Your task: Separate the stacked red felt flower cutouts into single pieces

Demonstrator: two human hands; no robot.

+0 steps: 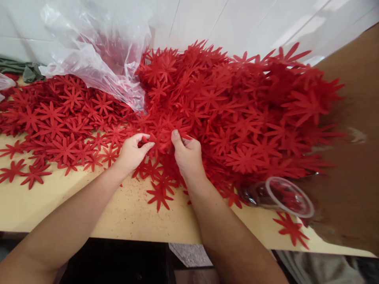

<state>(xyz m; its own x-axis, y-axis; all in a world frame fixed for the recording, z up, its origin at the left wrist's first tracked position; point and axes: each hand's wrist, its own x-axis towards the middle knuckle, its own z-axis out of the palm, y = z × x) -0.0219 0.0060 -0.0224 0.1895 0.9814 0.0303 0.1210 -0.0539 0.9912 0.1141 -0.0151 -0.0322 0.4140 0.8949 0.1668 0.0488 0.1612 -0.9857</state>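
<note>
Head view: left hand (133,153) and right hand (188,154) pinch one red flower cutout (162,141), near-right of the plastic bag (109,69); cutout heap (237,110), right of bag; clear cup (284,181), farther right.

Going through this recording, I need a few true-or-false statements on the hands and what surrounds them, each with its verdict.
1. The bare left hand and bare right hand are among red flower-shaped cutouts. True.
2. All the cutouts lie left of the hands. False: the taller heap is to the right.
3. Small red scraps dot the pale yellow tabletop. True.
4. The crumpled translucent plastic bag lies under the right hand. False: it is beyond the left hand.
5. A clear plastic cup is right of both hands. True.
</note>
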